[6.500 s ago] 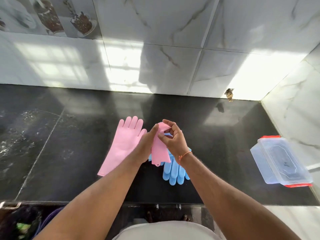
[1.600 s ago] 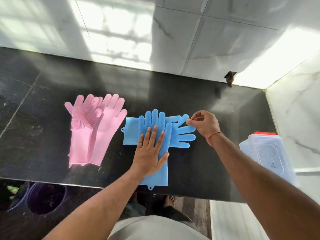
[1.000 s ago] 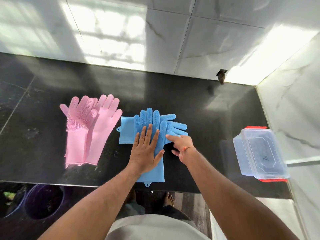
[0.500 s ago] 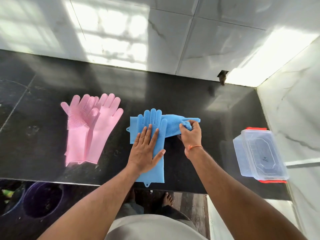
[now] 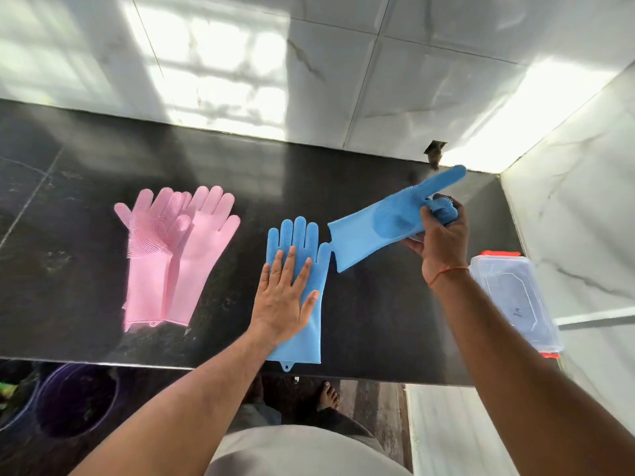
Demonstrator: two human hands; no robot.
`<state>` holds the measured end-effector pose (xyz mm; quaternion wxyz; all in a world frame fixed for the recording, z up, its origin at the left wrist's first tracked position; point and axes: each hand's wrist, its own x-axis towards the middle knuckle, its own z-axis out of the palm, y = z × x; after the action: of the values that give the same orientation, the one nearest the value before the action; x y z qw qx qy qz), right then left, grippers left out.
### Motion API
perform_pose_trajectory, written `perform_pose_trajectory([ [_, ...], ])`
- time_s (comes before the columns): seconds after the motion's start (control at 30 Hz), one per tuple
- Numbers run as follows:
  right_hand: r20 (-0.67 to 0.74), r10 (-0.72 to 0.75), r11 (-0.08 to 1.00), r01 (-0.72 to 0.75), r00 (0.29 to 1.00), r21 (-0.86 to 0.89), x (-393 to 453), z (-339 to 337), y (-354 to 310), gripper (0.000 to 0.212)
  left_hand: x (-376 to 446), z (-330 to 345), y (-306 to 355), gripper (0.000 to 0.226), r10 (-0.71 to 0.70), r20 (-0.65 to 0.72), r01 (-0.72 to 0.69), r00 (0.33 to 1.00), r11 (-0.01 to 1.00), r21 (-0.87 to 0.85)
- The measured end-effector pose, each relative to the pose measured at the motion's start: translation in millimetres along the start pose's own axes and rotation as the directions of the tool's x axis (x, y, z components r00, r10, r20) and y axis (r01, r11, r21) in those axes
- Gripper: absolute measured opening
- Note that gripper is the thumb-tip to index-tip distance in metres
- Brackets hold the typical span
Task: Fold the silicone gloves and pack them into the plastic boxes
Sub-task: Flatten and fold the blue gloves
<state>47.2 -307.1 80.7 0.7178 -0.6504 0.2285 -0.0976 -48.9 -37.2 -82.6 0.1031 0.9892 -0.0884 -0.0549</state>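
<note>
One blue silicone glove (image 5: 302,255) lies flat on the black counter (image 5: 378,321), fingers pointing away from me, cuff at the front edge. My left hand (image 5: 283,297) presses on it with straight fingers. My right hand (image 5: 438,235) grips the finger end of a second blue glove (image 5: 381,225) and holds it lifted above the counter, cuff hanging to the left. Two pink gloves (image 5: 178,255) lie overlapped on the left. A clear plastic box (image 5: 515,297) with red clips stands at the right, lid on.
White marble tiles rise behind the counter and along its right side. A small dark fitting (image 5: 434,154) sits at the back wall. Below the front edge, a dark bucket (image 5: 74,400) stands on the floor at the left, and bare feet (image 5: 328,396) show.
My right hand has pulled the second blue glove off the first and lifted it up and to the right. My left hand stays flat on the first blue glove.
</note>
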Motion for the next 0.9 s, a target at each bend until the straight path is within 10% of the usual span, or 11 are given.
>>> perform_pose_trajectory([
  [0.2, 0.319, -0.092, 0.985, 0.133, 0.943, -0.109, -13.4, -38.5, -46.3, 0.046, 2.8, -2.7, 3.0, 0.078, -0.028, 0.026, 0.027, 0.999, 1.000, 0.015],
  [0.43, 0.635, 0.143, 0.987, -0.065, 0.760, -0.144, -21.2, -60.8, -38.3, 0.067, 2.8, -4.8, 3.6, 0.076, -0.036, 0.057, 0.035, 0.998, 0.999, 0.024],
  [0.63, 0.386, 0.349, 0.889, -0.171, 0.854, -0.425, -17.7, -37.6, 27.1, 0.025, -2.4, -2.8, 4.9, 0.076, -0.037, 0.070, 0.036, 0.997, 0.999, 0.015],
  [0.9, 0.035, 0.277, 0.856, -0.229, 0.960, -0.464, -1.5, -31.7, 87.1, 0.056, -13.6, 2.3, 2.0, 0.078, -0.022, 0.069, 0.019, 0.997, 0.999, 0.032],
])
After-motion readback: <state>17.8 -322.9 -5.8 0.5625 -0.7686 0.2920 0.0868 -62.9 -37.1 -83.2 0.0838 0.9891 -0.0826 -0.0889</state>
